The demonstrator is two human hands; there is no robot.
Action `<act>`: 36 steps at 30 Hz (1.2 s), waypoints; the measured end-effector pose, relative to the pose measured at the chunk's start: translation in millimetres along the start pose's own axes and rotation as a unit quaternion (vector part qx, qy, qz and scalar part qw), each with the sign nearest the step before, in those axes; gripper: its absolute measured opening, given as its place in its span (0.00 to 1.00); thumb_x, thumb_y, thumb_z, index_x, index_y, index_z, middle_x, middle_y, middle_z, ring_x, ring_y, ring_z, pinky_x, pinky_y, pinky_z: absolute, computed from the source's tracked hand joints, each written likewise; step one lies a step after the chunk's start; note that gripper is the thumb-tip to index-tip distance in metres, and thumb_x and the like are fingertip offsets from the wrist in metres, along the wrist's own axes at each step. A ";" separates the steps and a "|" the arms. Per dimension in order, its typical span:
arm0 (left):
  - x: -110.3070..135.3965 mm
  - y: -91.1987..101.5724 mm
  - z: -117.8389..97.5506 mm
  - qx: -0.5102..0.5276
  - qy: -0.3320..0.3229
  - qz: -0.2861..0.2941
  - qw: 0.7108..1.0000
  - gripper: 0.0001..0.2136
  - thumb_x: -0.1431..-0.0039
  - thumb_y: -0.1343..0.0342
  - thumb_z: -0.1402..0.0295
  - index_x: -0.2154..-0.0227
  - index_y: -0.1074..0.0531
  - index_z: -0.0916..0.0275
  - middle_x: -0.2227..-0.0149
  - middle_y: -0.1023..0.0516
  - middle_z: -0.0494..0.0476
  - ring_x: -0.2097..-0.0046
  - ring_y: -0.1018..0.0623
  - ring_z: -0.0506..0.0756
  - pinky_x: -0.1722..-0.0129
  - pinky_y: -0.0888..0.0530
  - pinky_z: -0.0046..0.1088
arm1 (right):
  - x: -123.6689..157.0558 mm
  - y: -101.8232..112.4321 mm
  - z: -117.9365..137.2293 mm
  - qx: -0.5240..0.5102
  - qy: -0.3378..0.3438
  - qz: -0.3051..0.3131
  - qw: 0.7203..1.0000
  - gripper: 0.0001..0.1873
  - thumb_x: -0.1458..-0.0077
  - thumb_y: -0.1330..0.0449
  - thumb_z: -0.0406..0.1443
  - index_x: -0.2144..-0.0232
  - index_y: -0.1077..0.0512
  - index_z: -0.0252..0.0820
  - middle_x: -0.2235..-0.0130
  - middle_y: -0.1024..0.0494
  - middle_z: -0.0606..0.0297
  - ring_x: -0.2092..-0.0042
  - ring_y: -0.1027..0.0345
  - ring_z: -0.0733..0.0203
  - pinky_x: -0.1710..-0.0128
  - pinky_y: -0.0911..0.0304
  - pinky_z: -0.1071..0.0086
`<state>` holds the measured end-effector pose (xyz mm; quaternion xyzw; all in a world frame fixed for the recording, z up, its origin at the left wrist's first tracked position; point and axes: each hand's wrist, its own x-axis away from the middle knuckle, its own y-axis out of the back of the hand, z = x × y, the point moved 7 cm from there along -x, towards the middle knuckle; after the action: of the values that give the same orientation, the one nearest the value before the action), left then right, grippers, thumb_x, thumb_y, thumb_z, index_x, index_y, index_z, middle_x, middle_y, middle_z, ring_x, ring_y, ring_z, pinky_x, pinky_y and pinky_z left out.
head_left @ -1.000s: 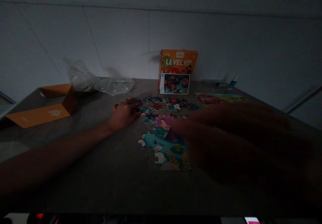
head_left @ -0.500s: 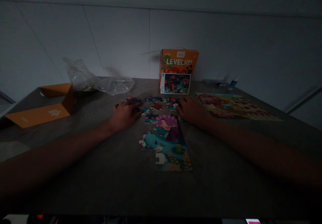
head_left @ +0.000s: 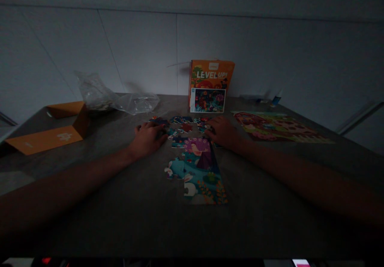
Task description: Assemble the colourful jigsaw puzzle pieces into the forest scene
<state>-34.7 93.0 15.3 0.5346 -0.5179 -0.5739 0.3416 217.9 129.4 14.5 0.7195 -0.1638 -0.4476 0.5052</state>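
A partly joined jigsaw puzzle [head_left: 200,175] lies in front of me, showing a white rabbit, a frog and a purple tent. Behind it is a cluster of loose puzzle pieces [head_left: 185,127]. At the left edge of this cluster rests my left hand [head_left: 149,137], fingers bent and apart over the dark pieces, with no piece seen lifted. My right hand [head_left: 223,132] lies across the cluster's right side, fingers apart and reaching onto the pieces; its palm and part of the pieces below are hidden. The room is dim, so fine finger contact is hard to see.
An orange "LEVEL UP!" box [head_left: 211,73] stands at the back with a picture card [head_left: 209,100] leaning on it. An open orange box [head_left: 45,139] and plastic bags [head_left: 138,102] are at left. Another puzzle [head_left: 276,127] and a small bottle [head_left: 276,99] are at right.
My right hand has shifted slightly left over the pieces, with its fingers spread a bit differently. My left hand stays almost in place. The whole view has moved a little.
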 end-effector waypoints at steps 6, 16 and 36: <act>0.9 -0.3 -1.4 0.007 -0.003 -0.005 1.000 0.15 0.34 0.47 0.60 0.52 0.20 0.59 0.44 0.24 0.68 0.39 0.27 0.71 0.41 0.34 0.60 | -0.2 -0.3 -0.9 -0.011 -0.003 -0.007 1.000 0.14 0.38 0.37 0.38 0.52 0.22 0.36 0.50 0.19 0.52 0.48 0.28 0.47 0.45 0.33 0.55; 1.5 -3.8 -2.0 0.000 -0.041 -0.018 0.999 0.20 0.35 0.47 0.61 0.43 0.25 0.59 0.40 0.27 0.68 0.38 0.29 0.74 0.42 0.31 0.60 | 1.7 4.5 1.7 -0.027 0.001 -0.011 1.000 0.20 0.40 0.35 0.38 0.48 0.24 0.35 0.50 0.21 0.49 0.49 0.27 0.47 0.47 0.31 0.55; 39.6 14.6 -60.9 0.061 -0.368 -0.018 0.927 0.26 0.30 0.48 0.66 0.31 0.40 0.57 0.29 0.38 0.56 0.26 0.48 0.65 0.27 0.47 0.52 | 36.9 60.0 65.4 -0.131 0.320 -0.217 0.913 0.12 0.30 0.47 0.33 0.50 0.26 0.38 0.54 0.22 0.54 0.52 0.27 0.59 0.51 0.26 0.66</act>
<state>14.2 38.2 25.6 0.3148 -0.6314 -0.7038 0.0829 198.1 39.9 43.4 0.7695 0.2270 -0.3096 0.5104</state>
